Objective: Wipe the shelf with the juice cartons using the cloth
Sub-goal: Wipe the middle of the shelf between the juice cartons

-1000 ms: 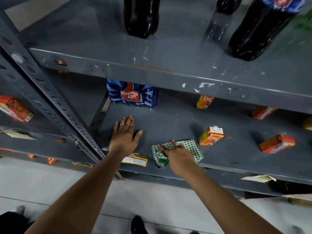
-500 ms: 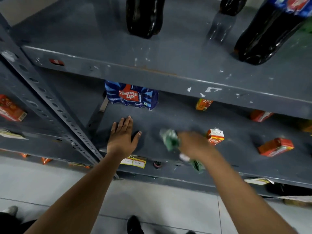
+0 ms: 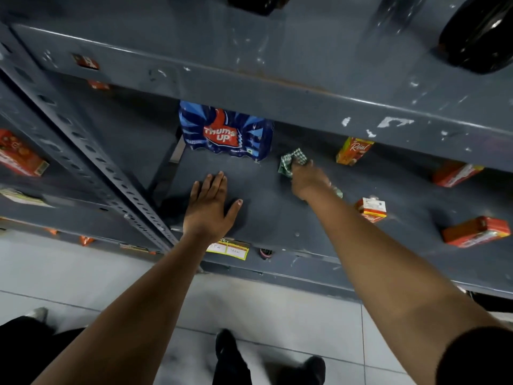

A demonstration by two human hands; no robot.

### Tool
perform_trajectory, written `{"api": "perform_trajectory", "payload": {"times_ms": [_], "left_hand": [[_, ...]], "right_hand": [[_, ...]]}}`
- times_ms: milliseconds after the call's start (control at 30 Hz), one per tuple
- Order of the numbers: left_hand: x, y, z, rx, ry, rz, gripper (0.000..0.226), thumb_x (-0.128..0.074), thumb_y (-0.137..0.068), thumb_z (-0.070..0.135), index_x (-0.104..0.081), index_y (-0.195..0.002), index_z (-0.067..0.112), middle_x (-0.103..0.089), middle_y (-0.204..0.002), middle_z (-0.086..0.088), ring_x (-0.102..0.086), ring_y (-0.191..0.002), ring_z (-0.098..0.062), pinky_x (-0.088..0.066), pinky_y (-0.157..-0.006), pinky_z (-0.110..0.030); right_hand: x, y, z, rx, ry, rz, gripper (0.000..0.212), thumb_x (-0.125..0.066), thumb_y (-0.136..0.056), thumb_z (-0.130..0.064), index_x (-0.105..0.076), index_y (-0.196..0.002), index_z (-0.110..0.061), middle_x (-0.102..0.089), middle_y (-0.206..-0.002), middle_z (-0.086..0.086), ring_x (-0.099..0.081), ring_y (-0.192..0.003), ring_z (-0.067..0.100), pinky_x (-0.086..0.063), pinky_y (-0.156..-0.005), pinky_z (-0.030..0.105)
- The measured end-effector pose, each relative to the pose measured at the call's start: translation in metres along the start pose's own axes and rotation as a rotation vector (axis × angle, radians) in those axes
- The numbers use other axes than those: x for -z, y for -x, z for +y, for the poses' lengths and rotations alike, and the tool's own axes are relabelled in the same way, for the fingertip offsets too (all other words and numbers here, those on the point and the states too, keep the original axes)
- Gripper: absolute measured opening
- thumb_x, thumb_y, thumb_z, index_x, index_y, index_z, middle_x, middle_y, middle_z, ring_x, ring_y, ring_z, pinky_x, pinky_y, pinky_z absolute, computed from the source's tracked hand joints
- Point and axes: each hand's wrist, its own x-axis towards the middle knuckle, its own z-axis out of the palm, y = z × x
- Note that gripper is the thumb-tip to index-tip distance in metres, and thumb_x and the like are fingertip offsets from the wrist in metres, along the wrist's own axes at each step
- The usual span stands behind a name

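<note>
The right hand (image 3: 306, 177) reaches deep onto the grey metal shelf (image 3: 277, 218), its fingers closed around a bunched green-and-white checked cloth (image 3: 291, 161) that it presses against the shelf surface near the back. The cloth sits just right of a blue Thums Up pack (image 3: 226, 133) and left of an upright yellow-orange juice carton (image 3: 354, 151). The left hand (image 3: 208, 207) lies flat on the shelf nearer the front edge, palm down, fingers spread and holding nothing. A small carton (image 3: 372, 209) stands just beside the right forearm, and two red cartons (image 3: 476, 232) lie further right. A yellow price tag (image 3: 227, 249) hangs on the shelf's front lip.
</note>
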Motion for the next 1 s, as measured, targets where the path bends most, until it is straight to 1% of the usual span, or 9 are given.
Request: {"api": "perform_trajectory", "payload": {"times_ms": [67,133,333,467,600,733,833,900,1000], "left_hand": [[0.001,0.001,0.000,-0.002,0.008,-0.003,0.079,-0.016,-0.096,0.062,-0.013,-0.156,0.011,-0.011,-0.165,-0.003,-0.003,-0.151,-0.020,0.002,-0.122,-0.041],[0.002,0.002,0.002,-0.003,-0.001,-0.003,0.080,-0.015,-0.095,0.062,-0.013,-0.155,0.010,-0.012,-0.164,-0.004,-0.004,-0.151,-0.021,0.002,-0.122,-0.041],[0.006,0.000,0.012,0.053,-0.048,-0.061,0.077,-0.019,-0.098,0.058,-0.012,-0.155,0.007,-0.010,-0.164,-0.008,-0.005,-0.151,-0.026,0.001,-0.121,-0.041],[0.004,0.008,0.053,-0.013,0.000,-0.026,0.081,-0.017,-0.094,0.056,-0.028,-0.150,-0.002,-0.029,-0.157,-0.019,-0.021,-0.146,-0.036,-0.012,-0.120,-0.046],[-0.009,0.015,0.120,-0.130,0.064,-0.025,0.075,-0.017,-0.097,0.054,-0.024,-0.152,0.003,-0.024,-0.160,-0.014,-0.014,-0.149,-0.031,-0.005,-0.122,-0.041],[-0.030,0.016,0.176,-0.071,0.125,-0.018,0.078,-0.010,-0.095,0.056,-0.023,-0.153,0.004,-0.021,-0.162,-0.012,-0.009,-0.150,-0.027,0.007,-0.120,-0.036],[-0.045,0.018,0.197,0.060,0.088,0.008,0.078,-0.007,-0.096,0.057,-0.018,-0.154,0.006,-0.019,-0.163,-0.009,-0.006,-0.150,-0.025,0.007,-0.121,-0.040],[-0.049,0.019,0.198,0.081,0.042,0.024,0.076,-0.011,-0.097,0.057,-0.015,-0.155,0.007,-0.017,-0.163,-0.007,-0.006,-0.151,-0.025,0.003,-0.122,-0.043],[-0.051,0.018,0.198,0.077,-0.013,0.038,0.076,-0.013,-0.098,0.058,-0.015,-0.155,0.008,-0.016,-0.163,-0.006,-0.007,-0.150,-0.025,0.000,-0.122,-0.045]], "right_hand": [[-0.011,0.023,-0.007,-0.073,-0.026,-0.014,0.063,-0.041,-0.096,-0.021,-0.012,-0.151,-0.019,-0.014,-0.157,0.022,-0.023,-0.141,0.045,-0.027,-0.109,0.061],[-0.025,0.050,-0.006,-0.045,-0.024,-0.041,0.077,-0.048,-0.091,-0.009,-0.002,-0.152,-0.019,-0.003,-0.158,0.026,-0.014,-0.141,0.050,-0.025,-0.108,0.067],[-0.048,0.130,0.020,0.060,0.055,-0.178,0.074,-0.044,-0.094,-0.007,0.000,-0.152,-0.021,0.004,-0.157,0.028,-0.007,-0.142,0.052,-0.024,-0.102,0.074],[-0.062,0.170,0.068,0.214,0.124,-0.129,0.074,-0.042,-0.090,0.000,-0.007,-0.152,-0.021,-0.005,-0.157,0.027,-0.017,-0.141,0.051,-0.036,-0.104,0.062],[-0.054,0.195,0.119,0.292,0.173,-0.142,0.067,-0.050,-0.084,-0.001,-0.032,-0.143,-0.027,-0.029,-0.154,0.017,-0.045,-0.130,0.038,-0.045,-0.098,0.047],[-0.029,0.207,0.193,0.052,0.073,-0.147,0.047,-0.044,-0.085,-0.010,-0.056,-0.125,-0.030,-0.064,-0.122,0.008,-0.062,-0.110,0.030,-0.050,-0.088,0.037],[0.019,0.193,0.240,-0.095,-0.060,-0.036,0.035,-0.048,-0.086,-0.017,-0.060,-0.118,-0.025,-0.069,-0.114,0.010,-0.065,-0.104,0.032,-0.049,-0.079,0.034],[0.052,0.171,0.253,-0.068,-0.133,0.016,0.027,-0.053,-0.085,-0.018,-0.062,-0.111,-0.020,-0.070,-0.109,0.014,-0.065,-0.100,0.033,-0.047,-0.073,0.032],[0.085,0.116,0.252,-0.003,-0.145,-0.036,0.036,-0.053,-0.089,-0.022,-0.057,-0.120,-0.004,-0.059,-0.121,0.030,-0.060,-0.106,0.038,-0.051,-0.086,0.037]]}}
